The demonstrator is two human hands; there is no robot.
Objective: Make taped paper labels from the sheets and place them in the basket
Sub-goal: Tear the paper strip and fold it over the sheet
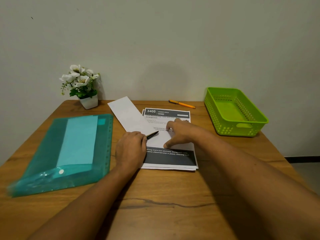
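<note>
Wooden table seen from the head camera; directions are given clockwise from the printed sheets, which are stacked at the table's centre. A blank white strip is laid slantwise over the stack, its far end reaching toward 11 o'clock and past the sheets' edge.

The left hand is placed at 8 o'clock on the stack's near-left corner, with its fingers curled tight round a dark pointed implement. The tip is directed toward 2 o'clock over the strip. Whether this is a pen or closed scissors cannot be told.

The right hand is spread flat, thumb and fingertips parted and pressed down on the strip and the sheets beneath. Nothing is held in it.

The green basket is set at 3 o'clock, well apart from the sheets. An orange pen is seen at 12 o'clock, a pot of white flowers at 10 o'clock, and a teal plastic folder at 9 o'clock.
</note>
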